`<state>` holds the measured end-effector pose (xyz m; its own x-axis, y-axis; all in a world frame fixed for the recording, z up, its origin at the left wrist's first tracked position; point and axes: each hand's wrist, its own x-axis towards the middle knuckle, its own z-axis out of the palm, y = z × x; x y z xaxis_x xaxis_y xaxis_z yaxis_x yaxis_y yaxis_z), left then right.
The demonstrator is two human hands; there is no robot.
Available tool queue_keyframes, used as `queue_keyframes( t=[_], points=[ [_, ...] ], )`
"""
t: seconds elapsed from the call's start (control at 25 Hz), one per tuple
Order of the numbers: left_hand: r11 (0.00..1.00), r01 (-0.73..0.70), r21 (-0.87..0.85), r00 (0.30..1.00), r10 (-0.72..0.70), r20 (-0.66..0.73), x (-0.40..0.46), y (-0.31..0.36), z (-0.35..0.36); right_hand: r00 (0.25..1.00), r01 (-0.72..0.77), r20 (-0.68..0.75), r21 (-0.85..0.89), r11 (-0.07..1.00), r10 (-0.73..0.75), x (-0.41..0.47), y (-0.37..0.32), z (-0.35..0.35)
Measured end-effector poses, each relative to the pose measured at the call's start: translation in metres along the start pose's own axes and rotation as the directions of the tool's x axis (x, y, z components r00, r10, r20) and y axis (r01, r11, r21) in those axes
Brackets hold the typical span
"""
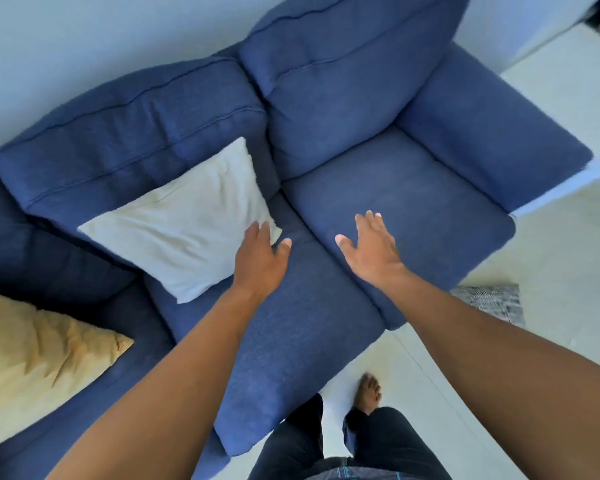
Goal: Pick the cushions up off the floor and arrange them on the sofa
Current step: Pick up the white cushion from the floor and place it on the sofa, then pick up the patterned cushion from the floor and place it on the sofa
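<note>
White cushion [184, 223] leans on the sofa [395, 188] backrest — left hand [260, 261] fingers spread at its corner, right hand [371, 247] empty.

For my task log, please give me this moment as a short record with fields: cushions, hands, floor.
white cushion: on the blue sofa, leaning on its backrest
yellow cushion: on the sofa, far left
left hand: open, at the white cushion's corner
right hand: open, over bare seat, holding nothing
floor: grey patterned cushion beside the sofa
</note>
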<state>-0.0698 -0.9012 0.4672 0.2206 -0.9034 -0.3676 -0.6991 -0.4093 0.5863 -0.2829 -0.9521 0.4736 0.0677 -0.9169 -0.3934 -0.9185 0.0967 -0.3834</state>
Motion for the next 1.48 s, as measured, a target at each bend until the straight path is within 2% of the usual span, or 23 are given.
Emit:
queue_keyframes(
  t=[0.12,0.36,0.68,0.84,1.04,1.24,1.48],
  points=[
    [0.983,-0.161,0.091,0.985,0.154,0.08,-0.005,0.054,0.043,0.993,-0.101,-0.07,-0.013,0.995,0.1,-0.025,0.066,-0.024],
    [0.905,-0.36,0.228,0.921,0.305,0.241,-0.065,0.16,0.138,0.949,-0.262,-0.157,0.09,0.961,0.274,-0.105,0.202,-0.057],
    [0.785,-0.58,0.219,0.775,0.449,0.444,-0.163,0.285,0.272,0.864,-0.408,-0.216,0.231,0.883,0.455,-0.219,0.366,-0.088],
    [0.736,-0.632,0.244,0.724,0.446,0.527,-0.185,0.317,0.317,0.816,-0.469,-0.214,0.297,0.831,0.537,-0.241,0.422,-0.095],
    [0.678,-0.677,0.284,0.673,0.416,0.611,-0.165,0.35,0.365,0.775,-0.524,-0.168,0.37,0.767,0.61,-0.238,0.472,-0.101],
    [0.625,-0.728,0.281,0.619,0.426,0.66,-0.12,0.398,0.421,0.725,-0.589,-0.124,0.398,0.703,0.677,-0.198,0.531,-0.114],
    [0.569,-0.757,0.322,0.565,0.323,0.759,-0.056,0.439,0.505,0.669,-0.638,-0.05,0.473,0.607,0.742,-0.126,0.604,-0.109]
  ],
)
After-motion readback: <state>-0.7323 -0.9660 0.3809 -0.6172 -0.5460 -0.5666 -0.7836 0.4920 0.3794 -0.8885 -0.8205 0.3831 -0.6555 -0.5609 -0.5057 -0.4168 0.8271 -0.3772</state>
